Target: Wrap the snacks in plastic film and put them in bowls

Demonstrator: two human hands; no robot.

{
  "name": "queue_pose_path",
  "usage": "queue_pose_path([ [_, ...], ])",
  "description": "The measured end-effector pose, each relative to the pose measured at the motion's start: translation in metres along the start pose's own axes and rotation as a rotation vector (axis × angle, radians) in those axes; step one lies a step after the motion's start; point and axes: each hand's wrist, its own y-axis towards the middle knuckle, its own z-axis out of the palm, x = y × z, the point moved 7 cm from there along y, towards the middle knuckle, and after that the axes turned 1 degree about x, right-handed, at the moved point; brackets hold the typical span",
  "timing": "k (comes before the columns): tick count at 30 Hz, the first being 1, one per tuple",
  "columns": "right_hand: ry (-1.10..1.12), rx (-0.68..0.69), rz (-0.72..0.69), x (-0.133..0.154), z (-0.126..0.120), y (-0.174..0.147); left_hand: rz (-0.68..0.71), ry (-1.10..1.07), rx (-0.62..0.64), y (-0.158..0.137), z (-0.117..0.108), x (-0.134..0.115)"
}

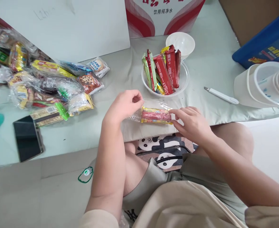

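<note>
A clear plastic bag (pixel 157 104) lies flat near the front edge of the table, with red and yellow wrapped snack bars (pixel 155 116) inside it. Curled at the bag's left end, my left hand (pixel 127 104) pinches the plastic between thumb and fingers. My right hand (pixel 191 123) grips the right end of the bars, thumb below and fingers above. Just behind them stands a clear round bowl (pixel 183 83) of upright snack bars in red, green and yellow wrappers (pixel 163 74).
Wrapped snacks (pixel 56 82) are heaped at the left beside a phone (pixel 27 138). A white utility knife (pixel 221 95) lies at right, near plastic tubs (pixel 245 84) and a blue container (pixel 265 44). A white bowl (pixel 180 42) and large boxes (pixel 101 28) stand behind.
</note>
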Motion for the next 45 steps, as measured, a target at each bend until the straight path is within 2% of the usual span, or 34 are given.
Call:
queue_pose_path([
  [3, -0.024, -0.055, -0.021, -0.002, -0.004, -0.003, 0.05, -0.096, -0.039, -0.003, -0.004, -0.003],
  [7, 0.015, -0.135, -0.023, -0.004, -0.019, -0.014, 0.123, -0.165, -0.009, -0.013, -0.011, -0.015],
  [9, 0.024, -0.197, 0.005, -0.003, -0.028, -0.017, 0.154, -0.185, 0.049, -0.021, -0.016, -0.024],
  [12, -0.001, -0.255, 0.008, 0.003, -0.036, -0.016, 0.156, -0.17, 0.23, -0.035, -0.017, -0.034],
  [15, -0.045, -0.178, -0.066, 0.012, -0.034, -0.008, 0.124, -0.121, 0.413, -0.047, -0.012, -0.036],
  [20, -0.02, 0.077, -0.338, 0.034, -0.03, -0.017, 0.041, -0.035, 0.615, -0.057, -0.004, -0.026],
  [21, -0.003, 0.134, -0.363, 0.037, -0.03, -0.022, 0.022, -0.025, 0.62, -0.057, -0.003, -0.024],
  [23, 0.011, 0.26, -0.333, 0.037, -0.026, -0.029, 0.008, 0.002, 0.546, -0.051, -0.002, -0.022],
  [26, -0.051, 0.407, -0.178, 0.028, -0.014, -0.031, 0.035, 0.14, 0.348, -0.036, 0.003, -0.026],
  [28, -0.134, 0.419, -0.077, 0.021, -0.007, -0.027, 0.014, 0.293, 0.319, -0.029, 0.015, -0.026],
  [30, -0.202, 0.333, -0.007, 0.016, -0.008, -0.021, -0.016, 0.375, 0.37, -0.025, 0.029, -0.022],
  [32, -0.233, 0.172, 0.033, 0.013, -0.015, -0.015, -0.024, 0.367, 0.385, -0.021, 0.034, -0.019],
  [35, -0.192, -0.026, -0.005, 0.018, -0.023, -0.011, -0.053, 0.309, 0.258, -0.015, 0.021, -0.013],
  [38, -0.081, -0.029, -0.136, 0.03, -0.015, -0.004, -0.073, 0.27, 0.123, -0.013, 0.006, -0.012],
  [39, -0.06, 0.008, -0.175, 0.035, -0.009, 0.0, -0.056, 0.257, 0.133, -0.014, 0.006, -0.014],
  [41, -0.081, 0.118, -0.211, 0.041, 0.006, 0.008, -0.029, 0.258, 0.24, -0.016, 0.015, -0.017],
  [43, -0.163, 0.234, -0.193, 0.042, 0.02, 0.016, -0.048, 0.319, 0.354, -0.019, 0.024, -0.014],
  [45, -0.234, 0.309, -0.141, 0.039, 0.028, 0.022, -0.108, 0.378, 0.374, -0.019, 0.026, -0.006],
])
